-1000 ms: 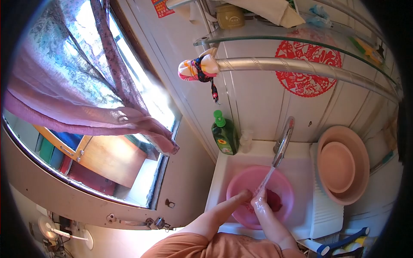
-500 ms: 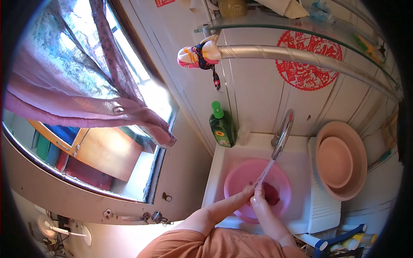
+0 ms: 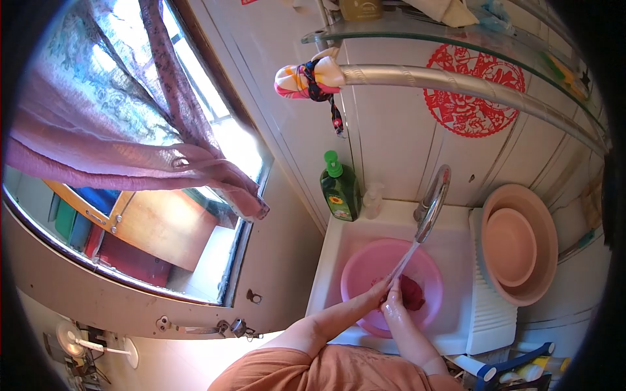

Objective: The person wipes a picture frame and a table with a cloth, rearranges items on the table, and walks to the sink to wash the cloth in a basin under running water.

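Observation:
A pink basin (image 3: 352, 274) stands in the white sink, under a stream of water from the curved metal faucet (image 3: 432, 212). In it lies a wet dark red cloth (image 3: 412, 293), bunched up. My left hand (image 3: 381, 290) and my right hand (image 3: 394, 297) are pressed close together over the basin, right where the stream comes down. Both look closed on part of the red cloth, which shows at either side of them. The fingertips are small and partly hidden. Wet foam or water shines on my right wrist.
A green detergent bottle (image 3: 340, 190) and a small clear bottle (image 3: 373, 201) stand at the sink's back left corner. Two nested peach basins (image 3: 546, 260) lean on the ribbed drainboard (image 3: 495, 319) at right. Above run a metal rail (image 3: 404, 76) and a glass shelf (image 3: 417, 34). A curtained window (image 3: 215, 143) is at left.
My hands have shifted very slightly, staying together under the stream. The whole view has tilted a little. Water keeps running.

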### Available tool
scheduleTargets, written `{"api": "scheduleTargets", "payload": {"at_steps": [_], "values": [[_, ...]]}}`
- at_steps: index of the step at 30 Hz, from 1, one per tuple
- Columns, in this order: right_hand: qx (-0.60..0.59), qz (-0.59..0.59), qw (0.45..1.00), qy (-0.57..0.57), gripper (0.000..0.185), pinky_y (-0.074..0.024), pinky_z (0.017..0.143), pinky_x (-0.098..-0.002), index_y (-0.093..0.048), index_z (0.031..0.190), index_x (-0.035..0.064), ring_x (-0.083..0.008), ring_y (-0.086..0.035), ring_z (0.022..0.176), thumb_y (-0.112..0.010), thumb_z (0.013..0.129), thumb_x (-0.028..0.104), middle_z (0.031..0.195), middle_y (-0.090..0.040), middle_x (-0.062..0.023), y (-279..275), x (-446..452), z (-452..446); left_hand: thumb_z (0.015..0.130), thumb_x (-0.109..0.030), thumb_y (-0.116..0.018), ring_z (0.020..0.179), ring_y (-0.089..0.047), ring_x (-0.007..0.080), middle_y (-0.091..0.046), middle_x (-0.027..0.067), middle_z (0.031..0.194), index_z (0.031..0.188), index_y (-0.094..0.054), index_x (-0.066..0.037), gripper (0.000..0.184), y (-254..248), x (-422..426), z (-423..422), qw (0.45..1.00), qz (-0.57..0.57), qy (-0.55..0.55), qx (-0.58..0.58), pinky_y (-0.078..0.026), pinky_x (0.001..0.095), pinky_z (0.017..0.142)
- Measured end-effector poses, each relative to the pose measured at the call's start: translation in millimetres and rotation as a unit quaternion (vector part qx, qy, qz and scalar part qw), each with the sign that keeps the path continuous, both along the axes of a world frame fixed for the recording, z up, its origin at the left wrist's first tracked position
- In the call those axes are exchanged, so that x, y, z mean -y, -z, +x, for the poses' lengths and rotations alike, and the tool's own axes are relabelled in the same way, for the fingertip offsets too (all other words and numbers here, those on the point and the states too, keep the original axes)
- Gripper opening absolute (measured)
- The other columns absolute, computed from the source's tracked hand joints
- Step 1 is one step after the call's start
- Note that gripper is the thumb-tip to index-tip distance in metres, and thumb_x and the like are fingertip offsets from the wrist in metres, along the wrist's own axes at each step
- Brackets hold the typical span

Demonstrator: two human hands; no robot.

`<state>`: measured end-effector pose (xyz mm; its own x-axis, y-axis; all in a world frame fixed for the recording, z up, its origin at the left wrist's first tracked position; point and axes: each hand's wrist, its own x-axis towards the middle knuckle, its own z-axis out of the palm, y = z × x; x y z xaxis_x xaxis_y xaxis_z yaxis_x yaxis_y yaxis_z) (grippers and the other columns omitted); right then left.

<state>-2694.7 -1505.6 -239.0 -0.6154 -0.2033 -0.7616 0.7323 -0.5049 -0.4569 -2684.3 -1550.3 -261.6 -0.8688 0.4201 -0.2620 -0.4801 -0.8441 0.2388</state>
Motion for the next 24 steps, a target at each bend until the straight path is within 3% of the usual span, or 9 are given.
{"api": "scheduleTargets", "payload": {"at_steps": [3, 6, 7, 10, 13, 16, 19, 22, 24], "values": [[-0.005, -0.026, 1.0, -0.011, 0.049, -0.0447, 0.078, -0.0399, -0.053, 0.106, 0.0113, -0.0211, -0.054, 0.09, -0.041, 0.084, 0.054, 0.097, -0.056, -0.0076, -1.2, -3.9, -0.9, 0.088, -0.049, -0.036, 0.088, -0.049, 0.0199, -0.054, 0.0045, 0.098, 0.106, -0.05, -0.014, 0.042, -53.9, 3.4, 3.9, 0.983, -0.118, -0.026, 0.141, -0.042, 0.0343, 0.078], [-0.011, -0.056, 0.998, -0.025, 0.05, -0.0444, 0.079, -0.0406, -0.052, 0.107, 0.0123, -0.0212, -0.053, 0.091, -0.04, 0.084, 0.055, 0.097, -0.055, -0.0072, 24.4, -9.6, 0.0, 0.087, -0.05, -0.04, 0.077, -0.053, 0.0175, -0.058, 0.003, 0.084, 0.091, -0.056, -0.015, 0.039, -103.9, 3.0, 6.2, 0.966, -0.176, -0.01, 0.19, -0.044, 0.0321, 0.069], [-0.009, -0.065, 0.997, -0.034, 0.05, -0.0438, 0.079, -0.0417, -0.052, 0.107, 0.0128, -0.0215, -0.053, 0.091, -0.039, 0.084, 0.056, 0.096, -0.055, -0.0067, 27.0, -10.1, -0.4, 0.086, -0.048, -0.043, 0.066, -0.055, 0.0166, -0.06, 0.0025, 0.072, 0.078, -0.059, -0.015, 0.038, -105.5, 3.5, 6.4, 0.966, -0.19, 0.007, 0.177, -0.046, 0.0319, 0.061], [0.01, 0.025, 0.995, -0.097, 0.052, -0.0417, 0.082, -0.0437, -0.052, 0.107, 0.0124, -0.0232, -0.051, 0.095, -0.038, 0.084, 0.056, 0.099, -0.055, -0.0075, 4.0, -14.8, -2.8, 0.083, -0.058, -0.04, 0.082, -0.054, 0.02, -0.061, 0.0062, 0.09, 0.092, -0.059, -0.016, 0.046, -91.7, 4.8, 4.6, 0.965, -0.206, 0.02, 0.161, -0.045, 0.0382, 0.073], [0.032, 0.112, 0.981, -0.157, 0.053, -0.0397, 0.084, -0.0458, -0.052, 0.108, 0.012, -0.025, -0.049, 0.1, -0.037, 0.084, 0.057, 0.102, -0.055, -0.0082, -51.9, -20.8, -1.0, 0.08, -0.065, -0.035, 0.107, -0.043, 0.0272, -0.051, 0.0088, 0.117, 0.111, -0.053, -0.02, 0.057, -141.2, 5.9, 8.2, 0.928, -0.271, 0.053, 0.25, -0.034, 0.0517, 0.087], [-0.033, 0.069, 0.987, -0.138, 0.058, -0.0349, 0.089, -0.0488, -0.048, 0.115, 0.0099, -0.0279, -0.042, 0.111, -0.036, 0.084, 0.058, 0.114, -0.051, -0.0105, -78.6, -29.0, 4.3, 0.082, -0.064, -0.028, 0.117, -0.038, 0.0297, -0.045, 0.0088, 0.126, 0.121, -0.048, -0.022, 0.06, -143.6, 11.7, 8.5, 0.924, -0.276, 0.105, 0.244, -0.029, 0.0576, 0.091], [-0.089, 0.108, 0.984, -0.11, 0.065, -0.0306, 0.096, -0.0447, -0.04, 0.124, 0.0058, -0.0267, -0.036, 0.119, -0.036, 0.084, 0.057, 0.126, -0.042, -0.0126, -56.0, -43.9, -11.7, 0.082, -0.064, -0.024, 0.13, -0.013, 0.0366, -0.02, 0.0101, 0.143, 0.133, -0.032, -0.026, 0.064, -114.9, 11.8, 5.9, 0.929, -0.267, 0.092, 0.24, -0.01, 0.0696, 0.091], [-0.204, 0.234, 0.95, -0.045, 0.064, -0.0265, 0.1, -0.0389, -0.034, 0.129, 0.0023, -0.025, -0.033, 0.122, -0.037, 0.087, 0.051, 0.131, -0.036, -0.0123, -109.0, -52.0, -32.8, 0.077, -0.068, -0.034, 0.132, -0.009, 0.0345, -0.018, 0.0083, 0.144, 0.133, -0.031, -0.024, 0.072, -120.4, 14.5, 10.0, 0.942, -0.257, 0.105, 0.191, -0.011, 0.0657, 0.095], [-0.324, 0.214, 0.921, -0.009, 0.058, -0.0219, 0.103, -0.0345, -0.033, 0.13, 0.0016, -0.0237, -0.029, 0.125, -0.036, 0.09, 0.043, 0.135, -0.032, -0.0122, -154.3, -55.6, -48.2, 0.078, -0.067, -0.033, 0.132, -0.008, 0.0348, -0.017, 0.0081, 0.144, 0.134, -0.03, -0.024, 0.071, -119.9, 15.8, 9.2, 0.944, -0.251, 0.115, 0.179, -0.008, 0.0666, 0.095]]}}
